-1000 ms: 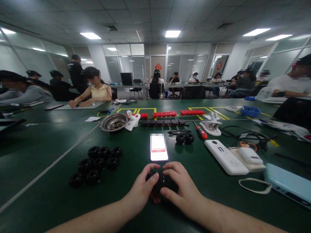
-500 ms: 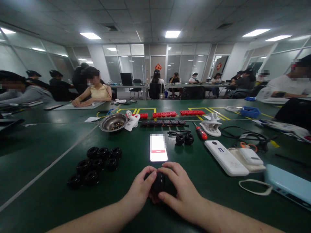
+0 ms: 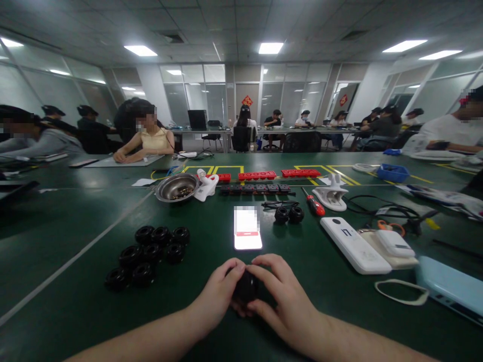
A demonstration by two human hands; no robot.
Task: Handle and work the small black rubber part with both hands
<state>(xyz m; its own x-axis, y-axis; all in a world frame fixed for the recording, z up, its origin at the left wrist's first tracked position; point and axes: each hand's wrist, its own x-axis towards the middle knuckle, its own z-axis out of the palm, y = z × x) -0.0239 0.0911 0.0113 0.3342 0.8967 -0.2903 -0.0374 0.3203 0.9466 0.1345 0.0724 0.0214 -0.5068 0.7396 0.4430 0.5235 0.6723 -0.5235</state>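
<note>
A glossy black round part, which looks like a toy wheel (image 3: 247, 285), is held between my hands just above the green table. My left hand (image 3: 216, 294) is closed round its left side, thumb across the top. From the right, my right hand (image 3: 289, 296) grips it with curved fingers and thumb. Its underside is hidden by the fingers. A lit phone (image 3: 247, 240) lies right beyond my hands. To the left sits a cluster of several similar black wheels (image 3: 152, 254), and a black wheel pair (image 3: 289, 215) is beyond the phone, to the right.
Farther back are a metal bowl (image 3: 177, 189) with small brass-coloured pieces, black blocks in a row (image 3: 256, 189), red trays (image 3: 257, 175) and a screwdriver (image 3: 314, 204). A white power bank (image 3: 354, 246), a pale band (image 3: 402, 292) and a light-blue case (image 3: 449, 286) lie on the right.
Both hands stay on the wheel, with only small shifts of the fingers. The view has moved slightly; the things on the table lie as before.
</note>
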